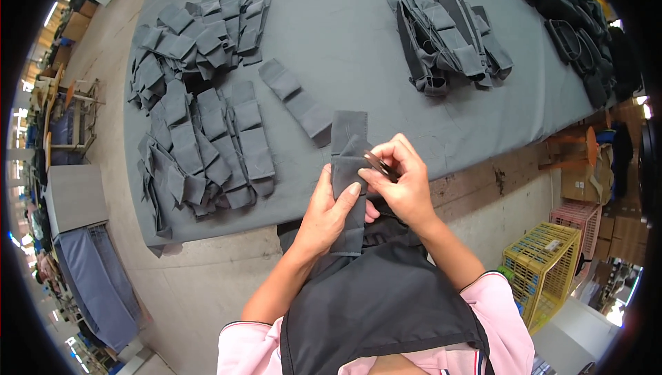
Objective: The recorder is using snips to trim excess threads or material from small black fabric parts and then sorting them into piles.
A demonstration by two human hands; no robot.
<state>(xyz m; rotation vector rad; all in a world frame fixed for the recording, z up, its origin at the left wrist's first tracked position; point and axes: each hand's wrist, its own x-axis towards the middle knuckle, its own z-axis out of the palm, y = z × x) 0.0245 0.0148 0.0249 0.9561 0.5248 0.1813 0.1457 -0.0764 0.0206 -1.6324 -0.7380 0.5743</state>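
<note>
In front of my chest, at the table's near edge, my left hand [324,213] grips a grey fabric strip [350,127] with its thumb lying across the front. The strip hangs upright, with stitched folds along its face. My right hand [407,185] is closed around small dark thread snips [381,166], their tips at the strip's right edge. Part of the snips is covered by my fingers. A single similar strip [296,103] lies flat on the table just beyond, to the left.
Grey cloth covers the large table [331,37]. Heaped strips [207,140] lie at its left, and bundled strips [448,41] at the far right. Dark fabric pieces [572,30] pile up along the right edge. Beside the table on the right stands a yellow plastic crate [541,265].
</note>
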